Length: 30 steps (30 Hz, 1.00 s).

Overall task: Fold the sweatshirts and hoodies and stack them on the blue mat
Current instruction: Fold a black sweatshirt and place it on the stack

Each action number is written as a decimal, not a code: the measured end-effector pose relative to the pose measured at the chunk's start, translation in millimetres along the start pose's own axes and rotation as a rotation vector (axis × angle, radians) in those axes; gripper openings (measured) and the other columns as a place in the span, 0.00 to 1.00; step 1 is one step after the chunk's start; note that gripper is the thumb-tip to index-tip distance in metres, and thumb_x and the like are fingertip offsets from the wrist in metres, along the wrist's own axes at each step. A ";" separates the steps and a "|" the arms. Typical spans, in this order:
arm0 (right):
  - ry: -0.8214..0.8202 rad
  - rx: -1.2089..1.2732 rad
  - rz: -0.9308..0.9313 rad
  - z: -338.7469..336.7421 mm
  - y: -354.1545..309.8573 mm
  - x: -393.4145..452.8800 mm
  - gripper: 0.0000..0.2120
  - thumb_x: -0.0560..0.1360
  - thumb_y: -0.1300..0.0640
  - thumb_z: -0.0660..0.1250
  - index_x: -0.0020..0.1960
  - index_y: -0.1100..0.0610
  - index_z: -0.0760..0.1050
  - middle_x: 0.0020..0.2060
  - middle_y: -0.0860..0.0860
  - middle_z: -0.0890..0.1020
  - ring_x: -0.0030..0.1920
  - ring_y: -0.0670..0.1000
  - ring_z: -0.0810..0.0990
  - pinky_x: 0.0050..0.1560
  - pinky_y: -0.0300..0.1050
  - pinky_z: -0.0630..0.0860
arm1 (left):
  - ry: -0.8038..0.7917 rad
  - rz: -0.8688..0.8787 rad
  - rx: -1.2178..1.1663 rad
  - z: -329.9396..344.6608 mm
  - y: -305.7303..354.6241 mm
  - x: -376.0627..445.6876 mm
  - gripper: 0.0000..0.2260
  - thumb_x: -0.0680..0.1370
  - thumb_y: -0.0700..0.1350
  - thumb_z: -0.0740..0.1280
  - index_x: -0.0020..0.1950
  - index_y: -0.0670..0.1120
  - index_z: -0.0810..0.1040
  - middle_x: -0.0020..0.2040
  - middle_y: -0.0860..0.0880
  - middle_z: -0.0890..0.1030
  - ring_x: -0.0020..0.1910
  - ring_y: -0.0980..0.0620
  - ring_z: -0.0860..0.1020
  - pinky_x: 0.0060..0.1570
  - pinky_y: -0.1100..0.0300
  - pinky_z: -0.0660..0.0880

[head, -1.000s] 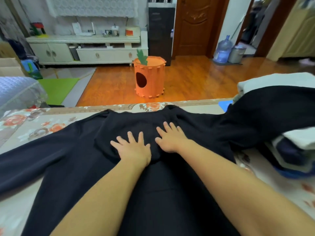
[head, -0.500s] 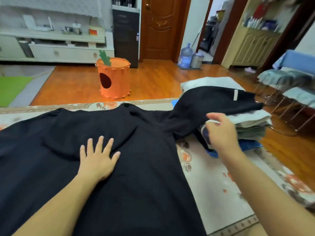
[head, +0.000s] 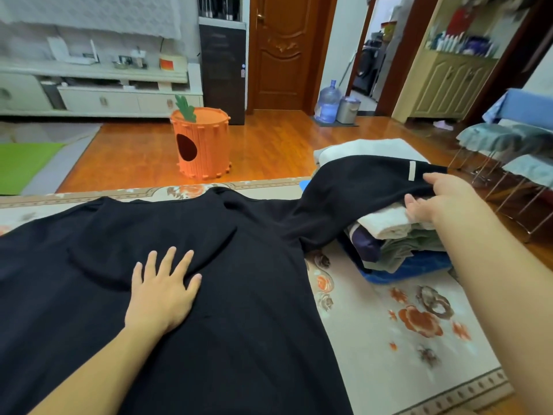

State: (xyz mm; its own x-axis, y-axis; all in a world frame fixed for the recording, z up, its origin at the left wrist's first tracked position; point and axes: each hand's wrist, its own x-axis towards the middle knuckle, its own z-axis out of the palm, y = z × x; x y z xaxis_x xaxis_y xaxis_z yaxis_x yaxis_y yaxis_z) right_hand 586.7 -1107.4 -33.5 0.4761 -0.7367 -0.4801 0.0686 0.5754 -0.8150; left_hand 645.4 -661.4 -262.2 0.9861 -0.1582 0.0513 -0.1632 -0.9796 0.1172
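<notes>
Left hand [head: 163, 295] flat on black sweatshirt [head: 239, 295] — right hand [head: 440, 199] pinches its sleeve [head: 359, 187] over the stack [head: 398, 235].

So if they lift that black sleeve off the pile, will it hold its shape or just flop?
Probably flop: the black sweatshirt sags over the folded stack and follows its shape. It looks soft and fairly thick, so likely light but bulky. The right hand at the sleeve end may drag the body, which the left hand presses flat.

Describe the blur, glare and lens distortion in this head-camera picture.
Head view: the wide lens bows the door frames and the white TV cabinet; the glossy orange wood floor glares under room light; the far shelves top right are smeared; the black sweatshirt is nearly detail-less; the left hand is sharp, the right hand slightly soft.
</notes>
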 end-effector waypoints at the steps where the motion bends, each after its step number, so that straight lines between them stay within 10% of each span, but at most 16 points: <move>1: 0.010 -0.022 0.010 6.3 -0.5 -0.1 0.16 0.77 0.57 0.69 0.64 0.54 0.74 0.61 0.52 0.76 0.58 0.54 0.77 0.50 0.46 0.77 | 0.005 -0.002 0.002 0.4 -0.3 -0.3 0.29 0.81 0.67 0.43 0.82 0.62 0.43 0.83 0.53 0.45 0.81 0.44 0.41 0.78 0.44 0.39; 6: -0.059 -0.190 -0.004 17.4 -2.0 27.6 0.11 0.74 0.59 0.73 0.54 0.53 0.76 0.38 0.46 0.80 0.37 0.45 0.78 0.31 0.40 0.73 | 0.017 -0.007 0.003 -0.7 0.4 -0.9 0.29 0.81 0.66 0.44 0.82 0.62 0.44 0.83 0.53 0.46 0.81 0.44 0.41 0.78 0.44 0.39; 9: -0.148 -0.250 -0.003 35.6 -22.1 49.7 0.35 0.61 0.55 0.83 0.64 0.52 0.74 0.54 0.51 0.81 0.54 0.51 0.79 0.58 0.45 0.77 | 0.018 -0.015 0.008 -2.0 0.5 -2.5 0.29 0.82 0.66 0.44 0.82 0.62 0.44 0.83 0.53 0.46 0.81 0.44 0.41 0.78 0.45 0.39; 13: -0.404 -0.087 -0.061 82.1 -20.0 -22.5 0.14 0.81 0.55 0.63 0.65 0.58 0.74 0.58 0.52 0.82 0.56 0.53 0.81 0.47 0.50 0.79 | -0.035 -0.004 -0.081 -7.5 -0.7 2.2 0.29 0.82 0.65 0.50 0.82 0.62 0.48 0.83 0.54 0.47 0.82 0.46 0.42 0.78 0.46 0.39; 18: -0.886 -0.534 -0.483 108.3 50.3 -136.7 0.11 0.80 0.61 0.64 0.61 0.62 0.79 0.55 0.59 0.83 0.53 0.56 0.83 0.56 0.51 0.79 | 0.087 -0.254 -1.319 -66.4 -21.2 -12.5 0.12 0.83 0.45 0.64 0.66 0.50 0.78 0.71 0.44 0.75 0.74 0.43 0.69 0.71 0.50 0.66; 21: -1.163 -1.147 -0.941 61.6 141.7 -185.4 0.07 0.79 0.57 0.68 0.52 0.61 0.78 0.46 0.51 0.81 0.45 0.44 0.77 0.50 0.49 0.72 | -0.243 -0.554 -1.928 -97.5 -51.6 -52.4 0.19 0.82 0.55 0.60 0.62 0.43 0.79 0.60 0.38 0.82 0.61 0.35 0.80 0.62 0.37 0.75; 25: -1.835 -1.691 -0.841 -19.5 229.2 -190.0 0.20 0.78 0.56 0.66 0.70 0.51 0.74 0.68 0.47 0.75 0.70 0.44 0.67 0.75 0.42 0.55 | -0.683 -0.626 -1.731 -89.0 -67.8 -106.8 0.25 0.79 0.62 0.62 0.65 0.45 0.80 0.58 0.39 0.83 0.58 0.40 0.82 0.57 0.44 0.76; 30: -0.743 -1.324 -0.760 -2.4 225.9 -100.5 0.12 0.77 0.61 0.65 0.56 0.51 0.82 0.51 0.44 0.81 0.56 0.46 0.78 0.58 0.35 0.71 | -0.479 -0.488 -1.307 -77.5 -51.6 -119.4 0.09 0.79 0.47 0.71 0.59 0.49 0.83 0.53 0.49 0.87 0.51 0.51 0.85 0.49 0.56 0.79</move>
State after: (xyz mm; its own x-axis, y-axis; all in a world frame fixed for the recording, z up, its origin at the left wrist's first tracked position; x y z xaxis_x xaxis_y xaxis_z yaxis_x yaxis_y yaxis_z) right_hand 552.2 -904.3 -170.2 0.9873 -0.1514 0.0487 -0.0839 -0.7557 -0.6495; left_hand 533.7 -582.4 -197.5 0.8243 -0.1325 -0.5504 0.5255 -0.1827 0.8310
